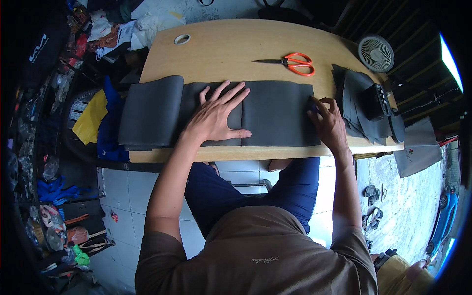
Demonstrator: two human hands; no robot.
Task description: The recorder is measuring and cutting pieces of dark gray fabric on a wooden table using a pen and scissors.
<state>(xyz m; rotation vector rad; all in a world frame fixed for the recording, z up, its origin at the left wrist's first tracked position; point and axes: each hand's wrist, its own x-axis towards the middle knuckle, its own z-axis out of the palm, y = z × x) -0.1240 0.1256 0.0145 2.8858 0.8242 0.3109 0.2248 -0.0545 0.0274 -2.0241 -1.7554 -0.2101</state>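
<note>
A long strip of dark grey, leather-like sheet material (278, 115) lies across the near part of the wooden table, with a crease near its middle. Its left part (150, 113) is folded over in layers. My left hand (216, 115) presses flat on the strip just left of the crease, fingers spread and thumb stretched out. At the strip's right edge, my right hand (328, 120) has its fingers bent and drawn together in a pinch. Something small and dark bluish seems to be between them, too hidden to name. Beyond the strip lie scissors (295, 63) with orange handles.
A roll of tape (182, 39) sits at the table's (221, 44) far left. On the right are stacked dark sheets (356, 101), a black box-shaped device (377, 101) and a small fan (376, 53). Yellow material (91, 118) hangs left of the table, near cluttered shelves.
</note>
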